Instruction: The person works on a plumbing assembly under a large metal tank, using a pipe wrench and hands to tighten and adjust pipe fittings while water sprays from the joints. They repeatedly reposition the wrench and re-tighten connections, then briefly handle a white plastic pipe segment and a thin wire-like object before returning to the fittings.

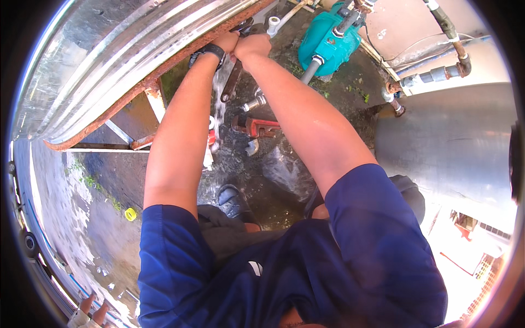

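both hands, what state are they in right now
Left hand: curled; what it holds, if anything, can't be told.
Right hand: curled at the wrench; grip can't be told.

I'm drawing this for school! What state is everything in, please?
Left hand: curled, grip hidden
Right hand: closed
Dark wrench: apparently held
Red pipe wrench: lying down
Yellow ring: lying down
Clear plastic: crumpled
Teal pump: joined to pipes
Metal rim: rusty
Ground: wet

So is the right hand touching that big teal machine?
Apart. The head view plainly shows dark ground between the right hand and the teal machine.
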A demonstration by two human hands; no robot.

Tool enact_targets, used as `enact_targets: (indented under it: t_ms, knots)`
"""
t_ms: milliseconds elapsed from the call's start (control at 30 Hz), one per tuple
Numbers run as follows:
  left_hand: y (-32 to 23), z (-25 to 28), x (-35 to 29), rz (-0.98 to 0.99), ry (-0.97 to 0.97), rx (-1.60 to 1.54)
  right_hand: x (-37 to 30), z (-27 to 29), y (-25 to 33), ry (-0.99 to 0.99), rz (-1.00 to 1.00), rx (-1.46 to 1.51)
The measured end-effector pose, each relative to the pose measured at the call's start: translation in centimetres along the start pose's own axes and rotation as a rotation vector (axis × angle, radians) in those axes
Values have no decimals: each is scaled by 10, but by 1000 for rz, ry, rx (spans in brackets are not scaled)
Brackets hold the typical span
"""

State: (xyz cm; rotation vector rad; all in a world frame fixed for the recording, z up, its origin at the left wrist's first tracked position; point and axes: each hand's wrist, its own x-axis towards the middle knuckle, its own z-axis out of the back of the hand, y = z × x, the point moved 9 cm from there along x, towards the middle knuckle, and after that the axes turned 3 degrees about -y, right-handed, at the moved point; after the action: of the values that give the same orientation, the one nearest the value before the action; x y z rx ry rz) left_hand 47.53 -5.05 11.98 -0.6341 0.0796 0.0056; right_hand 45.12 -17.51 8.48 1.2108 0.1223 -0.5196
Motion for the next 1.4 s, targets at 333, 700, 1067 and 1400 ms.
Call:
enact_targets:
  t_ms: [333,700,1067,1400]
  knots:
    - [49,-26,57,-78,3,-149,-54,34,32,-612,386,-148]
    - [23,1,33,-140,-64,94,-18,-14,5,-397,208,129]
    - [18,9,29,-140,-157,90,-25,-7,4,-219,136,119]
    - [10,5,29,-224,-107,275,-24,4,16,-84,81,-75]
